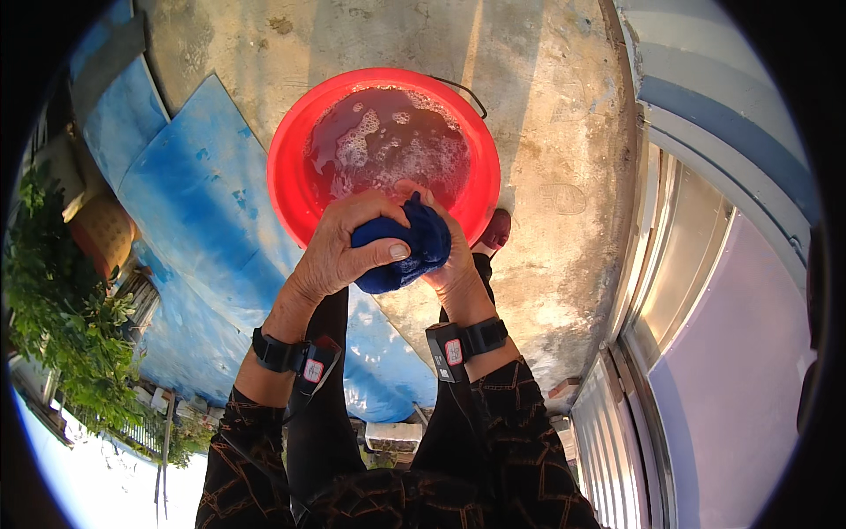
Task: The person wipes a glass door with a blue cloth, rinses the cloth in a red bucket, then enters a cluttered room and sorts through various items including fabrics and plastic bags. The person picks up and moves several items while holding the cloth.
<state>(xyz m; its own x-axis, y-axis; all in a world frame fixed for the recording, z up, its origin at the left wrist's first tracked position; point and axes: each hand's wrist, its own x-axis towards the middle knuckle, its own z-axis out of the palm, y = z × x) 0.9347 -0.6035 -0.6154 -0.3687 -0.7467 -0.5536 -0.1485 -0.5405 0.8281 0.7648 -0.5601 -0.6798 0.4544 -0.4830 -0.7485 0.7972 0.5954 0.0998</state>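
Observation:
A wet, dark blue cloth (pixel 426 231) is bunched between my two hands, just above the near rim of a red plastic basin (pixel 285 168). My left hand (pixel 350 235) grips its left side, thumb across the front. On the right, my right hand (pixel 456 254) cups the cloth from the side and behind, its fingers partly hidden. Cloudy water (pixel 390 145) with patches of soap foam stands in the basin. Each wrist carries a black strap with a small box bearing a label.
Blue sheeting (pixel 198 192) covers the ground at left, beside green plants (pixel 66 311). The basin stands on a concrete floor (pixel 548 132); its thin dark handle (pixel 466 89) sticks out at the back right. My shoe (pixel 497 229) is beside it. A door frame (pixel 651 251) and wall line the right.

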